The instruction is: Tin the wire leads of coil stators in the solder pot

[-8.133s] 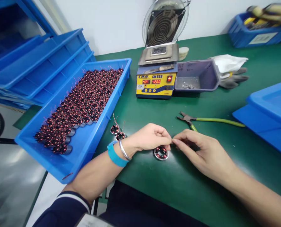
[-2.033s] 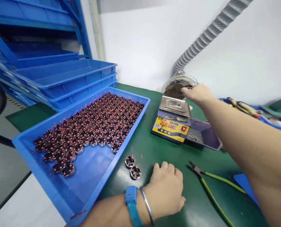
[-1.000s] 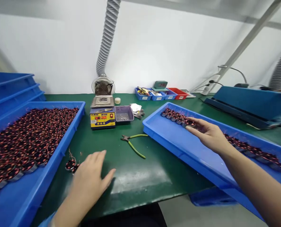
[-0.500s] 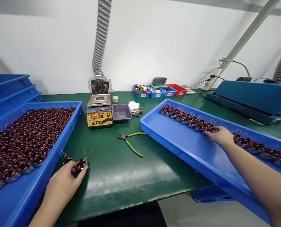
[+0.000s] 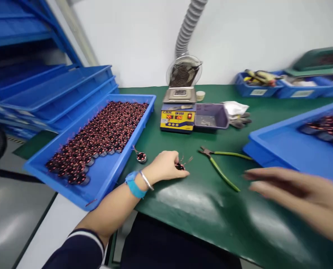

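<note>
My left hand [image 5: 168,166] is closed around a small round part [image 5: 180,166] with a black top and thin reddish wires, low over the green table. A second such part, a wired metal-sided cylinder [image 5: 141,157], stands on the table behind that wrist, beside the left blue tray [image 5: 110,183]. My right hand [image 5: 298,190], smeared by motion, hovers in front of the right blue tray [image 5: 275,145]; its fingers look apart with nothing between them. Between the hands lie green-handled cutting pliers [image 5: 221,172], their handles spread.
Many wired cylinders [image 5: 99,138] fill most of the left tray; several more [image 5: 327,129] sit in the right one. At the back stand a yellow-and-blue heating unit [image 5: 178,117], a purple bin [image 5: 211,116], gloves [image 5: 237,114] and small blue boxes [image 5: 257,86]. Stacked trays [image 5: 71,89] rise at left.
The view has swung left. My right hand has come away from the row of parts in the right tray. My left hand has carried one part rightward, leaving the other standing behind.
</note>
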{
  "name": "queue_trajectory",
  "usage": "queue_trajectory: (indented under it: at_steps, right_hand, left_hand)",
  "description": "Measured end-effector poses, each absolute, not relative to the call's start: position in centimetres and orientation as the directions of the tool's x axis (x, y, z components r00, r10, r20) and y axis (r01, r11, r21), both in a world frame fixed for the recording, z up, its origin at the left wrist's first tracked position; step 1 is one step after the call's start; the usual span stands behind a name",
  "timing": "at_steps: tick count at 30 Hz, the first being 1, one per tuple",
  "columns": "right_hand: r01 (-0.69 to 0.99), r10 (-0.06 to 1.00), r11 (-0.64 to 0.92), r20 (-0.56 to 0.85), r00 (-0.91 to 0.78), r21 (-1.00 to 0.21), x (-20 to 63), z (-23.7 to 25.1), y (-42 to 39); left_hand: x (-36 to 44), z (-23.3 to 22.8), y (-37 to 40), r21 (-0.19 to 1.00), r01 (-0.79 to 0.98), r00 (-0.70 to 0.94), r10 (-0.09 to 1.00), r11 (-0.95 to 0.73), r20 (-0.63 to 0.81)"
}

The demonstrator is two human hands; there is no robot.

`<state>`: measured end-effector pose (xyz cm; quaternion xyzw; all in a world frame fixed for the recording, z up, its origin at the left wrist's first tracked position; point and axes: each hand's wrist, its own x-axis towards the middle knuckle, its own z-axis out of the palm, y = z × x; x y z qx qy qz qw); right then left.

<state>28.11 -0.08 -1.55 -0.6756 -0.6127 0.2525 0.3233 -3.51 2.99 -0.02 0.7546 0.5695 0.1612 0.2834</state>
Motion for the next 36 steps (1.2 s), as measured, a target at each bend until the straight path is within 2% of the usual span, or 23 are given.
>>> queue_trajectory:
  at_steps: [2, 4, 7, 9, 13, 15, 18, 22, 25, 33, 36]
  right_hand:
    - [0.570, 0.985, 0.053, -0.052, -0.166, -0.820, 21.4, -2.6, 0.1]
    - [0.457, 0.950, 0.007, -0.138, -0.282, -0.889, 16.4, -2.6, 1.0]
    - [0.289, 0.952, -0.095, -0.172, -0.254, -0.952, 12.8, -2.1, 3.0]
    - [0.214, 0.964, -0.094, -0.143, -0.226, -0.972, 12.5, -2.3, 3.8]
    - [0.206, 0.981, 0.079, 0.039, -0.192, -0.975, 13.2, -3.4, 3.5]
    - [0.297, 0.960, 0.251, 0.197, -0.200, -0.921, 13.4, -3.8, 3.1]
    - [0.445, 0.877, 0.480, 0.400, -0.266, -0.756, 13.5, -3.8, 3.0]
    - [0.541, 0.754, 0.650, 0.542, -0.371, -0.534, 13.6, -3.4, 3.2]
    - [0.585, 0.709, 0.688, 0.569, -0.417, -0.429, 13.9, -3.2, 3.1]
    - [0.675, 0.678, 0.679, 0.600, -0.425, -0.289, 14.3, -3.2, 3.1]
    - [0.676, 0.632, 0.708, 0.609, -0.479, -0.204, 14.3, -3.2, 3.1]
  left_hand:
    - [-3.8, -0.4, 3.2, 0.698, 0.705, 0.283, 0.953, -0.129, -0.110]
    - [-4.2, -0.6, 3.0, 0.797, 0.601, 0.269, 0.954, -0.062, -0.129]
    - [-4.4, -0.6, 2.9, 0.905, 0.424, 0.260, 0.954, 0.028, -0.151]
    - [-4.0, -0.7, 3.2, 0.948, 0.300, 0.237, 0.955, 0.102, -0.177]
    - [-2.8, -1.2, 4.1, 0.958, 0.069, 0.170, 0.943, 0.278, -0.286]
    - [-2.4, -1.4, 4.4, 0.940, 0.022, 0.170, 0.925, 0.340, -0.339]
    - [-2.4, -1.3, 4.4, 0.912, -0.005, 0.220, 0.891, 0.409, -0.398]
    - [-2.4, -1.0, 4.3, 0.895, 0.005, 0.260, 0.863, 0.447, -0.433]
    - [-2.3, -0.8, 4.4, 0.893, 0.019, 0.254, 0.862, 0.449, -0.439]
    - [-2.2, -0.6, 4.2, 0.893, 0.022, 0.208, 0.872, 0.449, -0.443]
    - [-2.1, -0.7, 4.2, 0.899, 0.016, 0.214, 0.877, 0.438, -0.431]
